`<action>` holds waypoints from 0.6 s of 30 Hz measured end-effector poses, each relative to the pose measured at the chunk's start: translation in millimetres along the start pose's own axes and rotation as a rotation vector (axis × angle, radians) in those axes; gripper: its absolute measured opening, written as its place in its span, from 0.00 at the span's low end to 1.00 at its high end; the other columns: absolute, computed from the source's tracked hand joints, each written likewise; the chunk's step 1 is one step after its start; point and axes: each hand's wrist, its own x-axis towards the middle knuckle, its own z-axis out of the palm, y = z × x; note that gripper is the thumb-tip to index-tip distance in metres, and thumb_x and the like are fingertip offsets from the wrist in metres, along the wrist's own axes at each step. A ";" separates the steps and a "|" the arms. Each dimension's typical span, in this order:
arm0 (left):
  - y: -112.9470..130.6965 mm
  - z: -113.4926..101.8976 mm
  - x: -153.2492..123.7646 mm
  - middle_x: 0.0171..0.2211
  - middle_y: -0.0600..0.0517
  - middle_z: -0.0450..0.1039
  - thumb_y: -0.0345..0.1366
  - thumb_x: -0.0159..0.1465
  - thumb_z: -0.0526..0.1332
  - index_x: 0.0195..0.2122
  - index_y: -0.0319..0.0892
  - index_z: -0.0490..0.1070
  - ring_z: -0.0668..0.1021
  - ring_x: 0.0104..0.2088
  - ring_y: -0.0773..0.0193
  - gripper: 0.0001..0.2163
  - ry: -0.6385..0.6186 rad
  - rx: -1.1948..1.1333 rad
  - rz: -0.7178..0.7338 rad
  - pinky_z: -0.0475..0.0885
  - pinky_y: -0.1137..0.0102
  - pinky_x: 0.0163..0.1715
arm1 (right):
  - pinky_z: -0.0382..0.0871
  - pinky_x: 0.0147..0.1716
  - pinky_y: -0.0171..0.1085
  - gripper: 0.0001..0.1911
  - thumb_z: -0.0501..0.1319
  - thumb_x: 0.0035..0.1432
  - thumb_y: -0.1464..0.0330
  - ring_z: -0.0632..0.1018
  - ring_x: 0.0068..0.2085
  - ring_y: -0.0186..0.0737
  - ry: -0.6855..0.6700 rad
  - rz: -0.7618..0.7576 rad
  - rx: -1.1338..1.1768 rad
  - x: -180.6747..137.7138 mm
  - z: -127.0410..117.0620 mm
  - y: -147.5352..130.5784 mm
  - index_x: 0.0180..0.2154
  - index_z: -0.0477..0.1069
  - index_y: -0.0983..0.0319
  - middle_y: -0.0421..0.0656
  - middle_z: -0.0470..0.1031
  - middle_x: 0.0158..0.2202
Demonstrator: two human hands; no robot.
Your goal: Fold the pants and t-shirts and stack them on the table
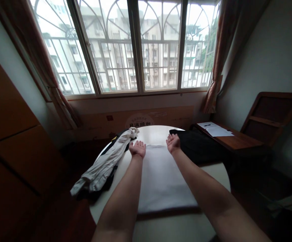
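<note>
By barred windows (pixel 137 50), our uncurled left hand (pixel 138 149) and half-curled right hand (pixel 173 143), both empty, flank white cloth (pixel 165 183) on a round white table (pixel 223 176).

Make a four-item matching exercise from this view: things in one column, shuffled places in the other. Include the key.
Things
1. White cloth
2. Black cloth
3. Pale garment
4. Papers

Places
A. On the brown wooden surface, near the wall
B. Between the forearms
C. Along the left side of the white table
D. On the table, to the right of the right hand

Pairs: 1-B, 2-D, 3-C, 4-A
</note>
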 end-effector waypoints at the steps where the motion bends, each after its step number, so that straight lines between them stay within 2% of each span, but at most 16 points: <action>1: 1.1 6.6 -6.4 0.73 0.42 0.46 0.48 0.64 0.31 0.73 0.35 0.36 0.60 0.69 0.64 0.38 -0.008 0.000 0.008 0.67 0.64 0.61 | 0.62 0.62 0.44 0.37 0.12 0.63 0.67 0.61 0.69 0.34 0.010 -0.013 0.000 -4.3 1.0 -4.0 0.71 0.21 0.69 0.55 0.44 0.74; 4: -2.7 24.8 -32.8 0.72 0.43 0.49 0.45 0.66 0.30 0.74 0.36 0.37 0.62 0.68 0.66 0.35 -0.015 0.010 0.009 0.69 0.63 0.60 | 0.61 0.63 0.44 0.34 0.11 0.63 0.68 0.61 0.69 0.33 0.027 -0.024 -0.013 -30.0 9.1 -6.2 0.70 0.14 0.64 0.51 0.41 0.74; 7: -16.6 33.1 -71.4 0.73 0.43 0.48 0.42 0.67 0.27 0.73 0.36 0.36 0.61 0.69 0.64 0.34 0.012 0.044 -0.021 0.67 0.61 0.61 | 0.61 0.63 0.46 0.33 0.11 0.62 0.69 0.61 0.69 0.35 0.031 0.005 -0.024 -74.5 18.0 6.9 0.68 0.10 0.65 0.52 0.42 0.74; 10: -39.2 28.3 -118.0 0.73 0.46 0.48 0.41 0.68 0.25 0.73 0.39 0.38 0.59 0.70 0.65 0.33 0.023 0.096 -0.009 0.66 0.62 0.63 | 0.62 0.63 0.47 0.33 0.12 0.64 0.67 0.57 0.71 0.36 0.007 -0.013 -0.021 -126.9 22.7 28.8 0.69 0.11 0.63 0.51 0.44 0.74; 13: -65.7 18.2 -160.9 0.72 0.50 0.52 0.43 0.69 0.25 0.73 0.45 0.42 0.61 0.69 0.65 0.32 -0.013 0.148 0.031 0.67 0.63 0.63 | 0.61 0.64 0.50 0.32 0.17 0.67 0.65 0.57 0.71 0.38 -0.065 -0.036 0.077 -171.7 27.0 46.8 0.71 0.16 0.59 0.48 0.47 0.73; 16: -82.9 11.6 -187.9 0.72 0.50 0.51 0.44 0.69 0.27 0.73 0.45 0.43 0.62 0.69 0.65 0.32 -0.015 0.156 0.016 0.66 0.64 0.64 | 0.63 0.64 0.50 0.33 0.20 0.68 0.63 0.58 0.71 0.39 -0.108 0.024 0.206 -198.8 31.1 51.2 0.73 0.22 0.59 0.47 0.49 0.73; 18: -84.1 7.5 -195.8 0.73 0.49 0.49 0.44 0.69 0.28 0.73 0.43 0.42 0.60 0.69 0.65 0.32 0.006 0.183 -0.004 0.67 0.65 0.64 | 0.63 0.65 0.49 0.34 0.20 0.68 0.61 0.56 0.71 0.37 -0.103 0.052 0.220 -206.8 29.4 48.3 0.73 0.22 0.61 0.47 0.47 0.73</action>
